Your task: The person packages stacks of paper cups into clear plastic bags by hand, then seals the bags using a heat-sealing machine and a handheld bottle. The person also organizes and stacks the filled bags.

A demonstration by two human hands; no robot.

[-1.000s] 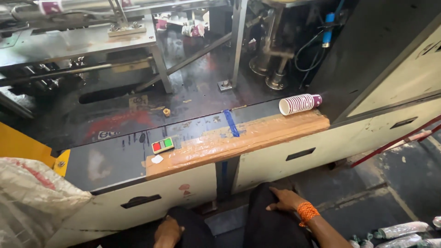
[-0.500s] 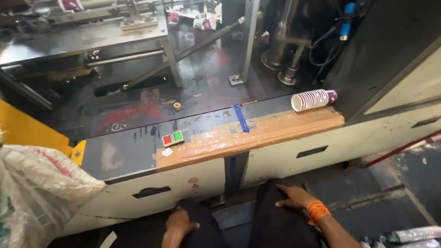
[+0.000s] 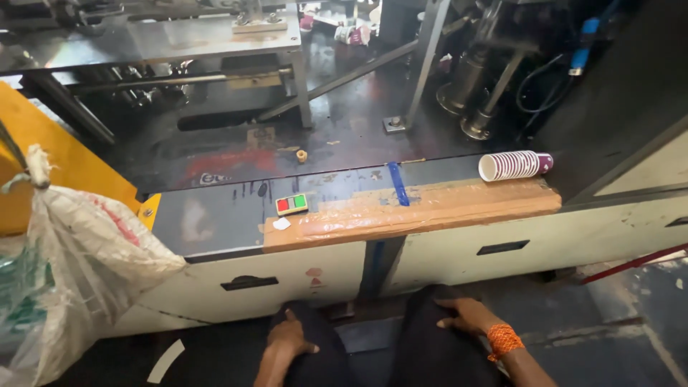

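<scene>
While the left hand (image 3: pixel 290 338) and right hand (image 3: pixel 466 315) lie flat and empty on the knees, the cups (image 3: pixel 514 165) sit far above the right hand.

- A factory floor, at a production machine.
- Oily dark steel bed (image 3: pixel 344 136) with bolted frame legs, rollers and hoses.
- Red-and-green button box (image 3: pixel 292 204) on the taped surface (image 3: pixel 430 211).
- Stack of paper cups (image 3: pixel 514 165) lying on its side.
- Woven sack (image 3: pixel 79 265) hanging at the left.

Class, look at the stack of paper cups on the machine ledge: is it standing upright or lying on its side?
Lying on its side: the stack of paper cups rests lengthwise, open mouth facing left.
</scene>
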